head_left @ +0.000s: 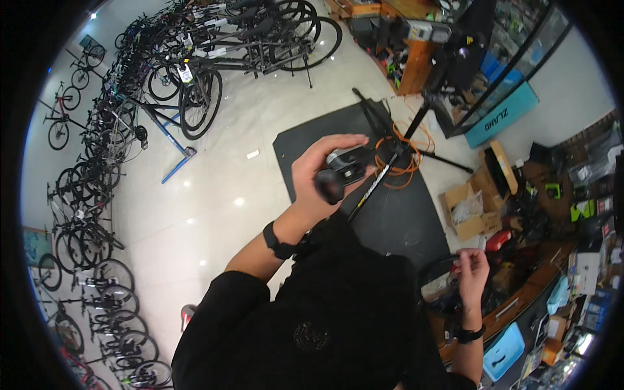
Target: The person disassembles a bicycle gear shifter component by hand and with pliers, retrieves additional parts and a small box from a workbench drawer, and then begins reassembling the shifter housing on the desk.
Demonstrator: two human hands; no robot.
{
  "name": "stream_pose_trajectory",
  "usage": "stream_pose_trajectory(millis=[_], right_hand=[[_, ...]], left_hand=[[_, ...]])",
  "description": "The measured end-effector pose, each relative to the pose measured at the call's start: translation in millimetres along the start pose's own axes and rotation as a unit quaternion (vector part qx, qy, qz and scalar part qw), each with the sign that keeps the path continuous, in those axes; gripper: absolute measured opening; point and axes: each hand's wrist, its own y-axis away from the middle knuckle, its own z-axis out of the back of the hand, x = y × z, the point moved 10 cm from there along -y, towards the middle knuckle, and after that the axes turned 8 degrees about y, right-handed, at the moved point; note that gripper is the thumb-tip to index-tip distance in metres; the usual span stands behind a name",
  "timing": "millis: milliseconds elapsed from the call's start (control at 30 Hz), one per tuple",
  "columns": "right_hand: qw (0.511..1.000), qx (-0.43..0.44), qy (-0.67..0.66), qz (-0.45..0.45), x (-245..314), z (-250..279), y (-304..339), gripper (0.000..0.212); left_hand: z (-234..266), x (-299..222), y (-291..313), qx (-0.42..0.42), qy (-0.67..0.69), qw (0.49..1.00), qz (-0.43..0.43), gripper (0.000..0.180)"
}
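Pale glossy floor [221,214] spreads across the left of my view, with bicycles [227,65] ranked beyond it, while a dark mat [396,224] lies ahead under a black stand [416,123] and a loop of orange cable [393,186]. Over the mat's near-left part, as I see it from my remote seat, my left hand [311,181] has its fingers and thumb wrapped around a grey-and-black fitting [344,171] with a dark rounded end toward the camera. I can't tell whether the fitting joins the marked tube [371,194] showing behind it.

To hold it well, I'd keep the thumb opposite the fingers, press evenly on the body and leave the rounded end uncovered; squeezing from one side could let the piece roll in the palm.

Off to the right, my right hand [473,268] has its fingers curled close together beside a dark curved edge [437,264]; I can't tell whether they pinch it. Should the fitting need steadying, I'd bring that hand over, clear of the cable.
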Motion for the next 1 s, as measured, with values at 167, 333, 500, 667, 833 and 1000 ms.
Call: stream_pose_trajectory(millis=[167, 333, 500, 667, 833, 1000], right_hand=[[0.996, 0.068, 0.054, -0.025, 8.1, -77.8, -55.9, 0.023], [0.991, 0.091, 0.071, -0.064, 32.7, -179.9, -124.5, 0.02], [0.977, 0.143, 0.148, -0.057, 107.3, -276.2, -199.8, 0.017], [0.989, 0.091, 0.111, -0.03, 140.4, -324.7, -263.8, 0.015], [0.977, 0.14, 0.155, -0.052, 139.0, -396.7, -337.1, 0.011], [0.986, 0.073, 0.148, -0.03, 192.7, -451.8, -470.0, 0.018]], left_hand=[[108.5, 64.0, -21.5, -0.072, -0.045, 0.995, 0.043, 0.043], [238.2, 138.9, -52.5, -0.118, -0.09, 0.986, 0.069, 0.041], [331.2, 207.7, -117.3, -0.099, -0.086, 0.986, 0.102, 0.039], [356.9, 266.6, -217.0, -0.045, -0.065, 0.995, 0.058, 0.04], [345.9, 370.2, -306.3, -0.026, -0.007, 0.998, 0.049, 0.042], [318.1, 458.4, -440.7, 0.032, -0.018, 0.999, -0.008, 0.043]])
